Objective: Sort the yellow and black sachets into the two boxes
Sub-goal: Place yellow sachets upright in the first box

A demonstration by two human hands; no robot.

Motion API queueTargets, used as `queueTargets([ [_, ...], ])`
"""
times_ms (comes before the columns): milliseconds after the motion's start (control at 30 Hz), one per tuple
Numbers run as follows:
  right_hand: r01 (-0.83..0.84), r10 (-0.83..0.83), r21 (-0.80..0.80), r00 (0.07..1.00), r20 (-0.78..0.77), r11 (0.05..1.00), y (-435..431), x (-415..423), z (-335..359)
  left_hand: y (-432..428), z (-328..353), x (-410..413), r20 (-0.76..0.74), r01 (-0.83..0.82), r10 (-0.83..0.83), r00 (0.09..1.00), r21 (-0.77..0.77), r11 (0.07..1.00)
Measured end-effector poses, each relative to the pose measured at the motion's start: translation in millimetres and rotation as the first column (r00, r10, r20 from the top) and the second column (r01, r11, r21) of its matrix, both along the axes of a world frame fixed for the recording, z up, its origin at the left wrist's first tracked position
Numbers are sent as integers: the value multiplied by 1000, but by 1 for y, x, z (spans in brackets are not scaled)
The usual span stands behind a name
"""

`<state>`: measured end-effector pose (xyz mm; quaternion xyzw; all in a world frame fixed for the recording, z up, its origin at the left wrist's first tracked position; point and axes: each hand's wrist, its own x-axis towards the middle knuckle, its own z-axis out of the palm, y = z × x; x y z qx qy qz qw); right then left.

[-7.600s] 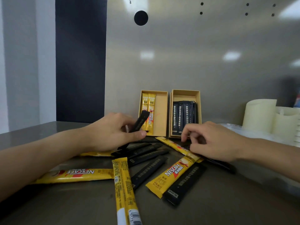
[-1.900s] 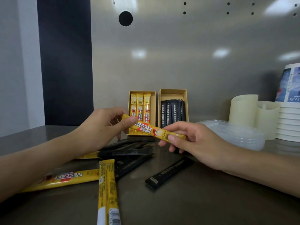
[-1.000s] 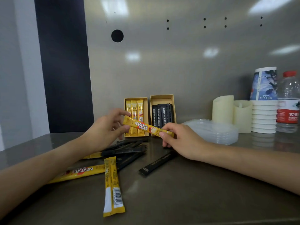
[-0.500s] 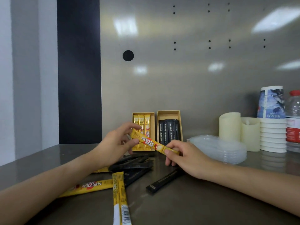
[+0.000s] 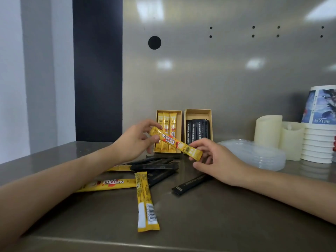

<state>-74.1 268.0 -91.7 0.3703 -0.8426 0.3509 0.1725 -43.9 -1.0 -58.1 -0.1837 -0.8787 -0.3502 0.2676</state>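
A yellow Nescafe sachet [image 5: 173, 141] is held in the air in front of the two boxes. My left hand [image 5: 133, 144] pinches its upper left end and my right hand [image 5: 216, 160] pinches its lower right end. Behind it, the left box [image 5: 179, 124] holds three yellow sachets and the right box [image 5: 198, 113] holds several black ones. On the steel counter lie more yellow sachets [image 5: 146, 200] [image 5: 107, 184], a heap of black sachets [image 5: 154, 163] and a single black sachet [image 5: 190, 184].
A stack of clear plastic lids [image 5: 258, 154] lies right of the boxes. Two cream candles [image 5: 268, 130] and a stack of paper cups [image 5: 320, 124] stand at the far right. A steel wall [image 5: 218, 79] backs the counter, whose front edge [image 5: 163, 245] is near.
Both hands still hold the yellow sachet between them, in front of the boxes. The camera view has shifted slightly. The sachets on the counter have not moved.
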Motion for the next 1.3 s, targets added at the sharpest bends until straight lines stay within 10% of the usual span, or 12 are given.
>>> queueTargets([
  [1300,-54,43,-369,998,-38,928,4,-5,5,2,5,6,41,97,-97,994,-16,995],
])
